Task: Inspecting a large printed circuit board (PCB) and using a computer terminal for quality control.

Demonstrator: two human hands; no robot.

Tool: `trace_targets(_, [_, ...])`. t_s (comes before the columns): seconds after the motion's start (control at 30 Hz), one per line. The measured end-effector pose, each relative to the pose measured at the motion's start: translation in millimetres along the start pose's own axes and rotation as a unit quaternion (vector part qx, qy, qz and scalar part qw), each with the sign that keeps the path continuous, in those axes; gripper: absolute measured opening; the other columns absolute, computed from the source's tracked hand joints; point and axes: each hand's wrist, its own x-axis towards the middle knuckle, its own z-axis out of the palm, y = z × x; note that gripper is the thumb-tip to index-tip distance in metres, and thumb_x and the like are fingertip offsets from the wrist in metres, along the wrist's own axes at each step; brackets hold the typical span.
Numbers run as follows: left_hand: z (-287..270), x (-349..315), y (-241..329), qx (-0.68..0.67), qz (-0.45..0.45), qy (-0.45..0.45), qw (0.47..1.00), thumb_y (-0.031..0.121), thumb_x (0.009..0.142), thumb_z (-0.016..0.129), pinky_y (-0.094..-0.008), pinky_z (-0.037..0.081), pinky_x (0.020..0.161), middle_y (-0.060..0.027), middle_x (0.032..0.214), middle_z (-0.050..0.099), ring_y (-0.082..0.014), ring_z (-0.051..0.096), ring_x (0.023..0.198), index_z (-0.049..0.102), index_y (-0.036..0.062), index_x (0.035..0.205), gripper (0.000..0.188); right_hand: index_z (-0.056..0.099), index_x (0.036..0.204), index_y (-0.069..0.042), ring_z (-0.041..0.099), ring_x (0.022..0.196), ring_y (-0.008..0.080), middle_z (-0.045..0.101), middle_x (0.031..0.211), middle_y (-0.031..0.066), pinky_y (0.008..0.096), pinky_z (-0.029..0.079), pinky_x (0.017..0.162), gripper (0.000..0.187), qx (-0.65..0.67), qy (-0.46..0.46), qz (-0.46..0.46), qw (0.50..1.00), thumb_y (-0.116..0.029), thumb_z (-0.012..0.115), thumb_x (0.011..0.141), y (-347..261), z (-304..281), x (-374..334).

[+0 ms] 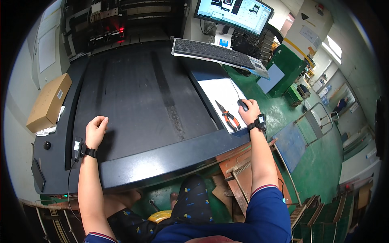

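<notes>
My right hand (251, 111) rests over a black computer mouse (242, 105) on a white sheet (216, 91) at the right of the machine. Just left of that hand lie long-nose pliers (229, 116) with orange and black handles. Above the left front of the machine's flat black bed (133, 89), my left hand (96, 131) is loosely curled, thumb against the fingers, and nothing shows in it. Both wrists carry black straps with small devices. A monitor (235, 14), its screen lit, stands beyond a black keyboard (214, 52) on a shelf.
A cardboard box (50, 103) sits on the left ledge, with a black knob (47, 145) and a dark phone-like slab (38, 175) nearer me. Red lights glow in the machine's head (117, 34) at the back. A blue platform trolley (289, 143) stands on the green floor at right.
</notes>
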Motion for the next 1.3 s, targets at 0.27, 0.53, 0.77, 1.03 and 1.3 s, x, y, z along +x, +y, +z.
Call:
trace_targets(0.27, [0,-1,3,-0.004,0.003,0.003,1.0,0.022,0.091,0.061,-0.0226,0.041,0.053,0.0008,0.064,0.057,-0.0058,0.051,0.056,0.065,0.0012,0.087,0.022,0.069,0.107,-0.017,0.058,0.105,0.0296,0.059,0.114,0.0118,0.0397,0.048,0.09,0.034,0.001,0.002,-0.004,1.0,-0.026,0.068,0.075,2,1,2])
trace_targets(0.53, [-2,0,0,-0.023,-0.005,0.015,1.0,0.023,0.091,0.062,-0.0221,0.04,0.051,0.0009,0.064,0.057,-0.0054,0.05,0.056,0.066,0.0018,0.088,0.022,0.068,0.109,-0.017,0.058,0.106,0.0301,0.058,0.116,0.0121,0.0396,0.048,0.091,0.035,0.006,-0.013,0.004,1.0,-0.027,0.067,0.076,-3,-1,2])
trace_targets(0.77, [-2,0,5,-0.027,0.025,0.057,0.998,0.025,0.091,0.062,-0.022,0.041,0.051,0.0011,0.065,0.057,-0.0053,0.051,0.057,0.066,0.0017,0.089,0.023,0.066,0.113,-0.017,0.058,0.107,0.0307,0.057,0.118,0.0128,0.0395,0.048,0.092,0.038,0.013,-0.018,0.004,1.0,-0.029,0.068,0.077,-1,-2,1])
trace_targets(1.03, [-3,1,4,-0.052,0.067,0.095,0.992,0.029,0.093,0.06,-0.0207,0.039,0.051,0.0021,0.066,0.056,-0.0051,0.05,0.058,0.065,0.0025,0.09,0.027,0.065,0.113,-0.017,0.058,0.107,0.0319,0.057,0.119,0.0136,0.0408,0.048,0.091,0.039,0.003,-0.006,-0.014,1.0,-0.028,0.069,0.076,5,3,2])
trace_targets(1.3, [-5,-1,8,-0.055,0.041,0.083,0.994,0.033,0.094,0.058,-0.0207,0.035,0.049,0.0022,0.061,0.052,-0.0042,0.046,0.054,0.065,0.0033,0.087,0.031,0.064,0.114,-0.015,0.057,0.107,0.0315,0.056,0.118,0.0128,0.0392,0.048,0.091,0.039,-0.003,-0.016,0.003,1.0,-0.024,0.068,0.076,1,0,2])
